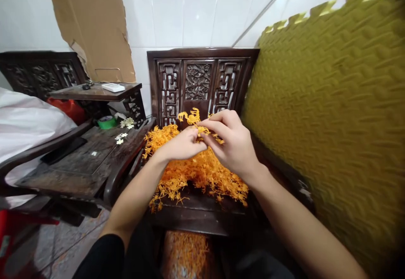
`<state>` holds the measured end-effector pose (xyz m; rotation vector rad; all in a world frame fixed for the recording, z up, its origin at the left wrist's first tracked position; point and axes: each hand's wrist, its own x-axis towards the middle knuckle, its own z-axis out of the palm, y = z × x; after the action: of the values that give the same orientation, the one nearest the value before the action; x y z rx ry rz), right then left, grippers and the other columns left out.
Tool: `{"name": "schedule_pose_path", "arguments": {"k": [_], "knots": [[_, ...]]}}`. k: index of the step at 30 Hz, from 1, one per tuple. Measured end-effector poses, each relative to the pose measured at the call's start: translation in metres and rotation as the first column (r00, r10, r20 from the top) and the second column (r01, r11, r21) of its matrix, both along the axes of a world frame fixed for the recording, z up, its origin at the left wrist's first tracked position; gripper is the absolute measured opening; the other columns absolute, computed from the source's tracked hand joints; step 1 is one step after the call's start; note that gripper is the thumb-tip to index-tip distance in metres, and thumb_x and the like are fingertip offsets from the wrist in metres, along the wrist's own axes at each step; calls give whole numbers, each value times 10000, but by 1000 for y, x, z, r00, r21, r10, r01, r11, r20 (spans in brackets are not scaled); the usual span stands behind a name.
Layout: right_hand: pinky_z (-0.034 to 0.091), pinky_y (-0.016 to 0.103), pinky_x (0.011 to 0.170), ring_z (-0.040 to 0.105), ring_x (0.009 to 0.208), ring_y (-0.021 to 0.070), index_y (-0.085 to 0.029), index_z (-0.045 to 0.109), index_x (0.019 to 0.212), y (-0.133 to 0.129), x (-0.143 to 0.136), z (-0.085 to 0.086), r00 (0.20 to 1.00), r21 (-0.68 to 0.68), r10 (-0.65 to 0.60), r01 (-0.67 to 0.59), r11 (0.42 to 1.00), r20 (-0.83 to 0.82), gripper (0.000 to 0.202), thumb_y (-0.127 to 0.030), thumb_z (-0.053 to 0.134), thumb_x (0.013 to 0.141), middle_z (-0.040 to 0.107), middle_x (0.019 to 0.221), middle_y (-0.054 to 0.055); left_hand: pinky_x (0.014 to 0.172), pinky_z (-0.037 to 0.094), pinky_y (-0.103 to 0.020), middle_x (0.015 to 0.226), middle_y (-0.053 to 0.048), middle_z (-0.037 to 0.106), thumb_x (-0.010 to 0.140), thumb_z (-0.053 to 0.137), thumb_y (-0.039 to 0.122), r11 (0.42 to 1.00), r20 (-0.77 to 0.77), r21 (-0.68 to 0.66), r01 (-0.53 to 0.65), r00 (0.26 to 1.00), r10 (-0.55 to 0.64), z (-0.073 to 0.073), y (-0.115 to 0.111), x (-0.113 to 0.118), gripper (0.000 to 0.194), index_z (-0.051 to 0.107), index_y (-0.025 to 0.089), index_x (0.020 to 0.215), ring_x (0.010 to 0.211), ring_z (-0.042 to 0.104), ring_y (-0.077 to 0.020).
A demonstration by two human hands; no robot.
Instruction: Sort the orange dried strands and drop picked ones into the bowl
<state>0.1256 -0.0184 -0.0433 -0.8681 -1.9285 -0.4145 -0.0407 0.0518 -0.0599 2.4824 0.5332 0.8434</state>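
Observation:
Between my two hands is a small yellow plastic flower sprig [191, 117], its curled petals standing up above my fingers. My left hand [183, 144] is closed, thumb and fingers pinching the sprig from the left. From the right, my right hand [232, 144] grips the same yellow piece with bent fingers; the exact finger contact is partly hidden. Below and behind both hands lies a big heap of orange-yellow plastic flower sprigs [202, 171], spread over the seat of a dark carved wooden chair [202, 215].
A yellow foam mat [332, 93] leans along the right side. At left, a dark wooden side table [95, 91] carries a white device [113, 87] and a cardboard sheet [95, 30]. Green tape [106, 122] and pale flower pieces [127, 123] lie lower down, beside a white sack [28, 123].

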Motion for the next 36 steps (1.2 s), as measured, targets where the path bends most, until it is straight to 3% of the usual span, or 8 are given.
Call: {"name": "schedule_pose_path", "arguments": {"k": [4,9,13,18,23,25,31,36], "knots": [[538,396,810,639,910,209,-232,702,959,-5,9,1,968,-165,55,-98,982,-246,87,-246,627,1002,657,963,61,1007,612,-444,1209,-111,756,912,654,346,993,1,-47,110,994,-110,10,-3,3,292,688,175,1146,1160,712,-271],[594,369,873,699,863,172,-239,679,995,-10,18,1,725,-323,76,-395,860,-685,155,-388,709,966,716,928,24,1081,594,-467,1396,-135,719,880,790,454,903,149,-254,346,937,-317,26,1,-20,666,600,209,1470,1269,712,-280],[604,378,864,691,775,166,-235,675,975,-4,19,-3,644,-337,72,-490,804,-762,244,-450,767,905,702,835,6,780,671,-362,1139,-146,818,913,759,493,931,245,-346,114,969,-28,40,-3,-45,625,646,177,1441,954,812,-253],[533,297,724,623,737,140,-216,721,921,6,16,-13,677,-362,81,-486,796,-731,235,-438,791,889,688,823,5,847,661,-338,1296,-144,753,958,691,537,980,432,-13,-199,883,185,38,-25,-44,612,610,198,1462,1057,779,-232],[530,316,746,638,783,169,-197,729,914,2,9,-25,731,-446,139,-543,712,-668,259,-455,756,917,720,860,31,1217,484,-531,1740,-157,302,914,752,507,911,74,407,-59,997,32,17,-35,-29,849,350,308,1634,1556,425,-338],[538,328,765,648,806,179,-194,732,940,-1,9,-30,728,-487,181,-600,634,-661,260,-454,739,928,733,888,39,1243,456,-518,1729,-156,329,981,684,430,886,-31,462,-35,998,56,8,-33,-28,719,372,288,1613,1555,428,-312],[440,285,619,535,654,136,-177,706,847,2,17,-49,828,-673,113,-519,527,-550,302,-451,648,961,645,752,12,808,634,-332,1295,-105,681,1087,489,332,801,-214,588,-116,932,292,-13,-25,-28,311,593,197,1347,1056,734,-208],[337,271,536,450,559,122,-198,579,692,7,21,-62,919,-716,-44,-274,642,-391,310,-380,633,938,542,613,-25,639,553,-297,1240,-130,695,1096,425,267,683,-275,726,-80,877,395,-33,-10,-13,238,619,135,1139,1022,716,-214]]}}
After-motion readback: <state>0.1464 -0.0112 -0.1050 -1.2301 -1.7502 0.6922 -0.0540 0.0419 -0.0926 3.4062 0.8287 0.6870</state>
